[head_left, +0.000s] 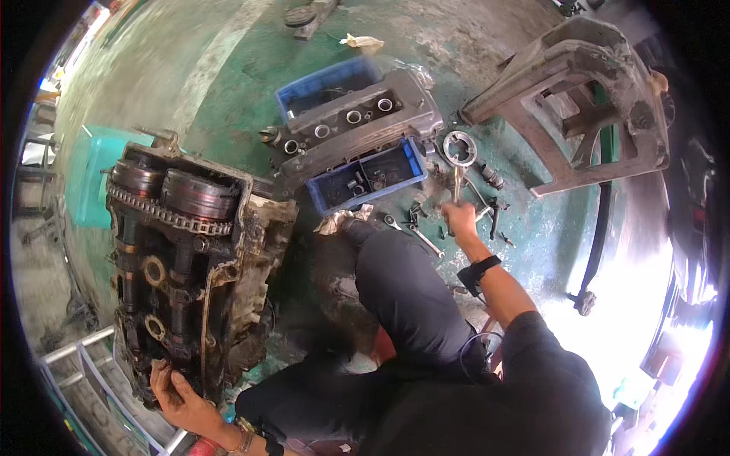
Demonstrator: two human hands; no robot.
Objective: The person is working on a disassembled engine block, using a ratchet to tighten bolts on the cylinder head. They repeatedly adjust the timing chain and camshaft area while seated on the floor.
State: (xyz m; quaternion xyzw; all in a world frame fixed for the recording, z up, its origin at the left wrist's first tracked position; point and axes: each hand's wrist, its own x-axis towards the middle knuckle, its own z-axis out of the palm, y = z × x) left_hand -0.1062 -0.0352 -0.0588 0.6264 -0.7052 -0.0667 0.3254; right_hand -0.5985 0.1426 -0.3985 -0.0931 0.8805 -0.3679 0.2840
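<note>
An oily engine (190,281) stands at the left, its timing chain (167,213) running below two round cam gears (199,196) at the far end. My left hand (186,403) is on its near end, fingers bent against the dark metal. Over the floor tools, my right hand (461,220) is closed round a slim metal hand tool (457,182); its exact kind I cannot make out. The tool's far end reaches a metal ring-shaped part (459,148). A combination wrench (414,235) lies left of that hand.
A valve cover (357,121) lies between blue bins (368,176). Sockets (492,177) and bolts lie scattered on the green floor. A grey metal frame (585,99) stands at the far right. A teal bin (91,182) and a ladder-like metal frame (99,387) flank the engine.
</note>
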